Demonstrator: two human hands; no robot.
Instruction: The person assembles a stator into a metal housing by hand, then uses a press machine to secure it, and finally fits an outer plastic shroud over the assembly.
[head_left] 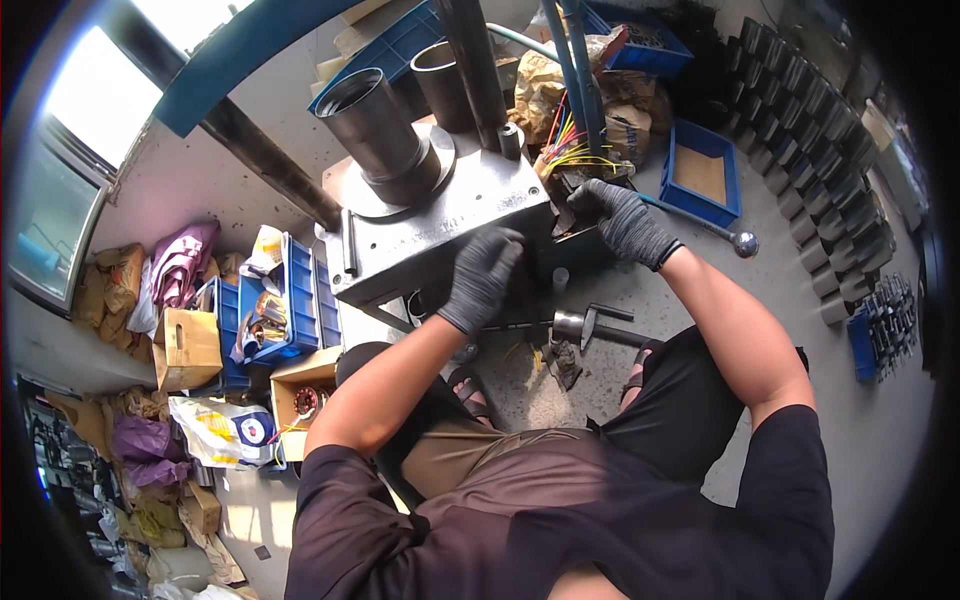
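While our grey-gloved left hand (483, 280) and right hand (632, 222) look curled, we cannot tell their grip. Those thin red-and-yellow wires (574, 154) seem light, springy, best held mid-bundle

This was a metalworking workshop. Just beyond the grey-gloved left hand (482, 283) stood a thick, flat steel plate (425, 238) bearing a wide, hollow, dark metal cylinder (370, 135). Well to the right of the grey-gloved right hand (625, 222), short grey metal tubes (800, 140) were massed in rows, and a shallow blue plastic crate (700, 211) lay nearer that hand. Well left of the left hand, blue plastic bins (303, 300), a brown cardboard box (190, 350) and a crumpled purple sack (185, 262) crowded the pale wall (165, 190).
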